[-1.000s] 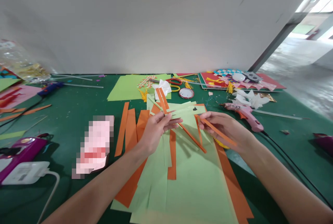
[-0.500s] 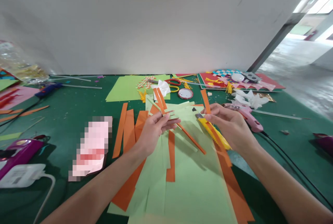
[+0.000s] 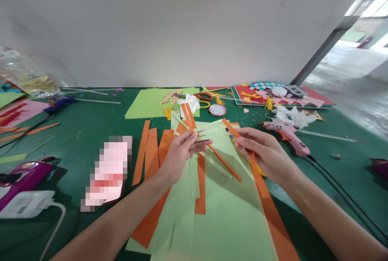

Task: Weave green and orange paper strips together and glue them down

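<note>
- In my left hand (image 3: 184,152), thumb and fingers pinch the crossed orange and pale green paper strips (image 3: 190,119). They are narrow, flat and matte, with straight edges. Two orange ends stand side by side above the fingers, and thin green lengths fan out to the right between the spread fingertips.
- From the same bundle a slender orange strip (image 3: 226,164) slants down to the right, over the sheets, its far end free.
- My right hand (image 3: 262,150) is closed in a fingertip grip on a separate flat orange paper strip (image 3: 230,127), whose free end points up and left, toward the bundle but apart from it.
- Both hands are over the large smooth pale green paper sheets (image 3: 227,220), which overlap in layers on the dark green tabletop (image 3: 91,127).
- Broader orange paper bands (image 3: 151,152) lie to the left of the sheets, some overlapping; a long orange band (image 3: 271,208) runs down their right side.
- Beyond the hands I see crumpled white tissue (image 3: 191,102), red-and-yellow-handled scissors (image 3: 203,96) and a round white disc with a red rim (image 3: 217,110).
- The pink plastic glue gun (image 3: 289,136) lies just beyond my right hand, its black cord trailing toward the lower right.
</note>
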{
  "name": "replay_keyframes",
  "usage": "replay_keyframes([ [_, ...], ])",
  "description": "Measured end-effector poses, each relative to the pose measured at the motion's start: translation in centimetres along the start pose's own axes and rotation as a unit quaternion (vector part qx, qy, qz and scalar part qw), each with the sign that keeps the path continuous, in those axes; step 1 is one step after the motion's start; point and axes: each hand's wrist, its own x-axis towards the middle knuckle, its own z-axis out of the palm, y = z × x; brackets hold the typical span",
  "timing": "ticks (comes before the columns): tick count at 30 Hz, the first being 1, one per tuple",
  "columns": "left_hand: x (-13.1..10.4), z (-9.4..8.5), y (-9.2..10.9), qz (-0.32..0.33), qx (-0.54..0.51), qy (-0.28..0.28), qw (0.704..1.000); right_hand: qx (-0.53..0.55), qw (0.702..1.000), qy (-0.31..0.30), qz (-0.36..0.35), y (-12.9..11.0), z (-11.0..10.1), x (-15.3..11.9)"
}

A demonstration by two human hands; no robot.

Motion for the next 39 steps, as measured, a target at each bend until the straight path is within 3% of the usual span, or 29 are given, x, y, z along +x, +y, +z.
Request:
replay_keyframes([
  [10, -0.1, 0.1, -0.1, -0.011, 0.002, -0.002, 1.000, -0.113, 0.987, -0.067, 0.095, 0.5, 0.6, -0.3],
  [17, -0.2, 0.3, 0.2, -0.025, 0.034, 0.007, 0.999, -0.068, 0.985, -0.107, 0.113, 1.1, 0.5, -0.2],
  [28, -0.5, 0.3, 0.1, 0.001, 0.020, -0.002, 1.000, -0.060, 0.995, -0.008, 0.077, 1.0, 0.8, 0.1],
  [39, -0.5, 0.5, 0.6, 0.013, -0.025, 0.026, 0.999, -0.022, 0.996, 0.020, 0.082, 0.5, 0.9, 0.2],
])
